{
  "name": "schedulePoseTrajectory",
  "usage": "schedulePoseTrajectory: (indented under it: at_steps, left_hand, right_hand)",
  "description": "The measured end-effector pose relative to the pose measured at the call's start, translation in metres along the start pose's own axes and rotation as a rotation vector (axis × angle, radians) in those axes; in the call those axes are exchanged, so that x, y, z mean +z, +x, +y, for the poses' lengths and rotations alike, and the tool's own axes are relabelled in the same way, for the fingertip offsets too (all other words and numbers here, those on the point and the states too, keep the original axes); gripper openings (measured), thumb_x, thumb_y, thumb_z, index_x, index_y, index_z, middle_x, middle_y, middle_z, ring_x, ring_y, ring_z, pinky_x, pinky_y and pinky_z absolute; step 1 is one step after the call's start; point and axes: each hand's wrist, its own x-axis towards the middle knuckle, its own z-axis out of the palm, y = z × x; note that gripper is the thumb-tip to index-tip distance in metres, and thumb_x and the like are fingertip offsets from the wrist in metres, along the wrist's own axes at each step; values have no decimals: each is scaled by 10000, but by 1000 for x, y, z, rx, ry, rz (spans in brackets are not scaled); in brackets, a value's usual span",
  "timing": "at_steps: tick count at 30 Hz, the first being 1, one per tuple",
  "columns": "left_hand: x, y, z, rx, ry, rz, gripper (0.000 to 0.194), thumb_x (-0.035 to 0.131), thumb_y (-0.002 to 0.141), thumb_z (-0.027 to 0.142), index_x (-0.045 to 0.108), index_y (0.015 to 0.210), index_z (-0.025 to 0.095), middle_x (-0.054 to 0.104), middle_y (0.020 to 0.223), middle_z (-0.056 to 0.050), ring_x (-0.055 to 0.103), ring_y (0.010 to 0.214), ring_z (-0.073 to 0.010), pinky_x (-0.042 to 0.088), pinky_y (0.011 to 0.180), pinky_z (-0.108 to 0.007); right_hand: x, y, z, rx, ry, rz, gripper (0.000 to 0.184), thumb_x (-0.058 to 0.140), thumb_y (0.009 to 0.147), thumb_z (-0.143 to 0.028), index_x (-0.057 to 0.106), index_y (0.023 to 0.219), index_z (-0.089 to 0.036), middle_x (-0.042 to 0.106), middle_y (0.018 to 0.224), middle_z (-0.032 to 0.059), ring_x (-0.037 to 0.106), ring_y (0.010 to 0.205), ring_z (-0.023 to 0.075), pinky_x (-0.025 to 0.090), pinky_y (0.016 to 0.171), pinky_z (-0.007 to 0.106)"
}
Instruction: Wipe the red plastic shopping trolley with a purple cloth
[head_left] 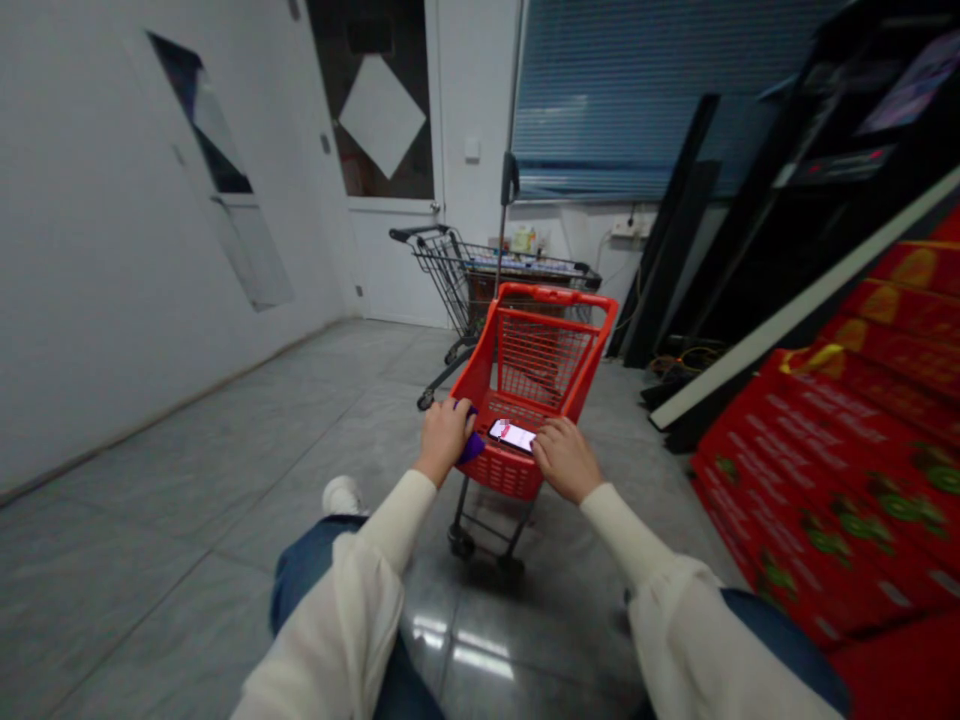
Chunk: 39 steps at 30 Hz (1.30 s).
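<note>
A small red plastic shopping cart [517, 472] stands in front of me, with a lit smartphone [511, 434] lying at the near end of its basket. My left hand [444, 440] is at the basket's near left corner, its fingers closed on a soft-looking purple piece [472, 447], mostly covered by the hand. At the near right corner, my right hand [564, 458] has its fingers curled together over the phone's right end. The hand hides that end of the phone and part of the basket rim.
Behind the red cart is a larger dark metal shopping cart [435, 262] with goods in it. Stacked red boxes [817, 470] rise at the right. Long dark panels [675, 230] and a pale board [757, 330] lean there. A white door [394, 255] is at the back.
</note>
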Motion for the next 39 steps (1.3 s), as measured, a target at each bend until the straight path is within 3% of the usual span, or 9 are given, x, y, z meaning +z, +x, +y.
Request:
schedulePoseTrajectory:
  at_steps: [3,7,10,15,22,29,32,36,39]
  left_hand:
    - [3,-3,16,-101,21,15,286,448,989,366,612,1165,212,600,1122,-120,550,1017,-260,402,880,-378]
    - [9,-11,47,59,-10,6,317,453,978,453,622,1134,234,600,1097,-103,547,1021,-261,404,873,-373]
    - [7,-1,35,100,-10,-16,317,486,964,459,627,1132,231,608,1090,-97,556,1019,-253,407,874,-359]
    - [5,20,-4,-47,51,16,308,492,961,417,637,1139,212,608,1105,-119,571,1014,-266,411,865,-367]
    - [12,-6,30,74,-5,24,322,475,967,467,654,1087,228,620,1090,-95,571,1020,-255,417,874,-363]
    - [1,8,14,-40,45,-31,304,513,948,409,670,1092,192,645,1088,-115,604,1003,-253,435,878,-365]
    - [0,4,23,18,54,-55,310,513,946,410,684,1063,180,653,1069,-128,611,1002,-265,441,873,-376]
    - [-1,6,29,123,26,-109,319,525,942,442,686,1060,194,662,1059,-121,623,991,-259,446,873,-374]
    - [-3,18,20,62,47,-119,300,546,933,401,684,1078,177,662,1085,-134,624,1018,-262,445,887,-373]
  right_hand:
    - [11,6,-1,-2,9,23,332,402,995,-233,718,911,-173,703,983,92,520,1125,230,305,1110,376]
    - [23,7,-12,52,17,95,330,390,985,-218,706,902,-168,679,975,112,500,1149,246,310,1115,411]
    - [24,2,-11,63,7,121,324,387,983,-209,691,878,-171,668,969,108,497,1155,246,320,1115,405]
    - [21,-4,-13,57,-3,151,287,408,977,-204,660,842,-189,649,935,92,503,1117,236,337,1090,385]
    - [13,-10,-31,143,-24,167,246,445,955,-190,660,838,-169,649,954,113,501,1070,248,343,1057,384]
    - [3,0,-28,73,34,86,253,447,966,-249,691,973,-184,675,1017,97,537,1039,220,332,1056,373]
    - [9,10,-18,167,37,110,294,448,947,-233,697,1093,-178,655,1187,125,492,1200,247,262,1128,435]
    - [18,14,-11,172,73,33,318,447,918,-183,715,1087,-187,678,1131,103,507,1176,241,217,1169,453]
    - [18,15,-12,148,100,3,316,450,912,-185,729,1060,-188,687,1105,94,507,1172,248,219,1170,458]
